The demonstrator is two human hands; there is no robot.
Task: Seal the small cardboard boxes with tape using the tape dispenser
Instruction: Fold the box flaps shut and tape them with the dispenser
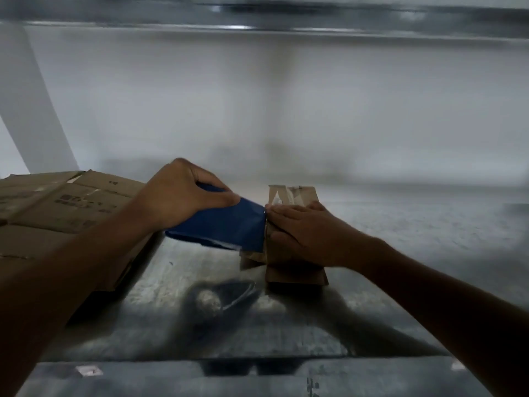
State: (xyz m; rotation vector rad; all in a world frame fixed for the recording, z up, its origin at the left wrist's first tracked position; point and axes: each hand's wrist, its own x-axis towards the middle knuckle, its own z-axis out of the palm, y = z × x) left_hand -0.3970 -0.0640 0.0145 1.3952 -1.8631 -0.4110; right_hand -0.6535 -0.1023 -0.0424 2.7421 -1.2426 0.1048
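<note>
Clamping blue tape dispenser (226, 227) in left grip (183, 196), pressing right grip (303, 233) flat on small cardboard box (294, 275) on worktop (415, 253); prob. light, crushable, so hold top gently w/ palm.

- Left of the left hand (183, 196): a large cardboard box (71, 207) lies beneath the forearm; low passage is blocked there.
- Between the hands: blue tape (226, 224), gripped by the left hand, spans to the small cardboard box (294, 273) under the flat right hand (309, 233); no gap.
- Right of the right hand: bare metal tabletop (429, 230), open.
- Nearer than both hands: tabletop open to its front edge.
- Beyond the hands: open strip, then wall (286, 110).
- Above: open up to a metal beam (257, 12).
</note>
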